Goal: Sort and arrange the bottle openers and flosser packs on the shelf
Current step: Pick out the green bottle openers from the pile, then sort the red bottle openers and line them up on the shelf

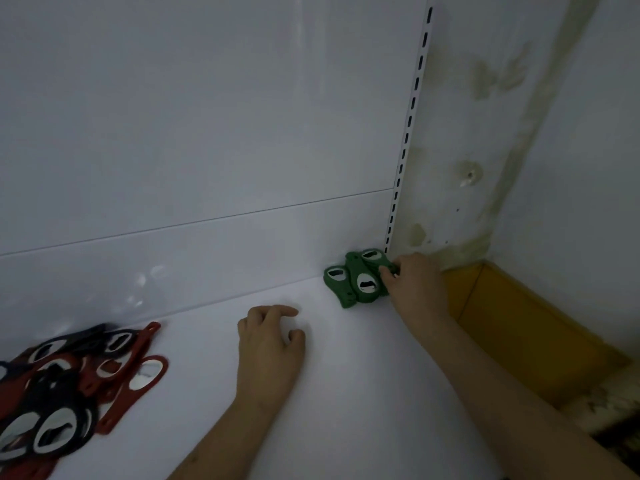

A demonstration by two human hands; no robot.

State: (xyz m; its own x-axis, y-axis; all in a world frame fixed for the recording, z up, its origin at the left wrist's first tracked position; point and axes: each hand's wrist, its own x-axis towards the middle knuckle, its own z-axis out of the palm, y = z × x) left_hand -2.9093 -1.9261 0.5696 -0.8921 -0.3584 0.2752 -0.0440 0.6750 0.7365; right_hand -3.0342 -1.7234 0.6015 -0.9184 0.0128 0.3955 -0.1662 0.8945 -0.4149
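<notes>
A small stack of green bottle openers (356, 280) lies in the back right corner of the white shelf (346, 375). My right hand (414, 284) pinches the right side of that green stack, its fingertips on the top opener. My left hand (270, 344) rests on the bare shelf in the middle, fingers loosely curled and holding nothing. A jumbled pile of red and black bottle openers (65, 379) lies at the shelf's left. No flosser packs are in view.
The shelf's white back panel (207, 150) rises behind. A slotted upright rail (408, 133) marks the right end. Beyond it are a stained wall (502, 133) and a yellow ledge (512, 327) below shelf level.
</notes>
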